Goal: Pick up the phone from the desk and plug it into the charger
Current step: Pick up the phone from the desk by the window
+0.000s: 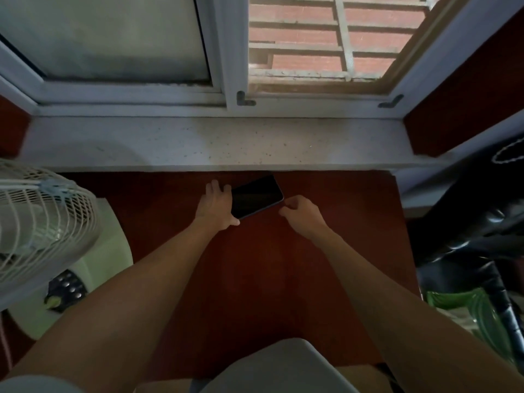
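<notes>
Lying flat and screen-up on the dark red table point(255, 265), near its far edge just below the pale stone windowsill point(226, 143), is the phone point(256, 197); its dark screen is showing nothing, and its long axis is running at a slant, the far end pointing right and away.

Left hand point(217, 205): reaching in from the left and gripping the near-left end of the phone; fingers are spreading along the far side and the thumb is pressing at the near corner, so the hand is closing part-way around that end; whether the phone is lifting off the table cannot be told.

Right hand point(302, 212): hovering just beside the phone's right end; fingers are curling inward with thumb and forefinger drawing close together near the corner; whether the tips are touching the phone, or pinching anything small, cannot be told.

Surroundings: a white fan point(42, 222) with a wire grille is standing at the left on a pale green base with buttons; black glossy objects, unclear in kind, are crowding the right edge; a window point(215, 52) is standing above the sill, its left pane frosted and its right side giving onto brick and bars.
</notes>
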`<state>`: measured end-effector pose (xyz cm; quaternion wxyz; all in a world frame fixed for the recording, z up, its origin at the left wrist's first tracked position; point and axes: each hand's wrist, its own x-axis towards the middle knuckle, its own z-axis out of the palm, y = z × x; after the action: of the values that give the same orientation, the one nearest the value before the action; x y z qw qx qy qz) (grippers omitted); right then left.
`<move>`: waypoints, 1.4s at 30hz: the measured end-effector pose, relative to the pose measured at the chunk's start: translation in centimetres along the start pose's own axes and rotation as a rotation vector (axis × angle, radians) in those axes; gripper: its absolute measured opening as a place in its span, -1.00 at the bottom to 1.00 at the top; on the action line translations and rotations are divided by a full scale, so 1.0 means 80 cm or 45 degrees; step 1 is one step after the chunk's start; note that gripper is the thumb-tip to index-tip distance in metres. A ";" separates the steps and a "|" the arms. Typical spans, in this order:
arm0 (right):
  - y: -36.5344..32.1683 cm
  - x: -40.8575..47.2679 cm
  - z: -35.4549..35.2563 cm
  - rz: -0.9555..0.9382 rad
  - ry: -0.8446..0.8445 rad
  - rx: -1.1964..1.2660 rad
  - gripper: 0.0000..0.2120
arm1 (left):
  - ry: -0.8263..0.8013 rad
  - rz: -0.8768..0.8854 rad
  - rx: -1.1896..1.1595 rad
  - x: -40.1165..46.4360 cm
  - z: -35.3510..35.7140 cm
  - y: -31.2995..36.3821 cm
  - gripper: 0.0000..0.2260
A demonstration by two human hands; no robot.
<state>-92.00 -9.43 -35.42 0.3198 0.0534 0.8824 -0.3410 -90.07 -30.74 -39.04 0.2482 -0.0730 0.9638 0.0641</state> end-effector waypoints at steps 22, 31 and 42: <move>0.031 -0.056 0.008 0.086 -0.137 0.356 -0.50 | -0.140 -0.473 -1.024 -0.116 -0.014 0.111 -0.27; 0.034 -0.100 0.010 0.221 -0.248 1.100 -0.44 | -0.471 -0.259 -1.222 -0.164 -0.055 0.140 -0.37; 0.110 -0.215 0.044 0.374 -0.127 1.795 -0.48 | -0.434 0.243 -0.718 -0.252 -0.019 0.131 -0.48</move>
<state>-73.82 -2.88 -32.07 0.2918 0.3495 0.4205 -0.7848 -75.12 -18.53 -27.01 0.3685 -0.0366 0.8553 0.3623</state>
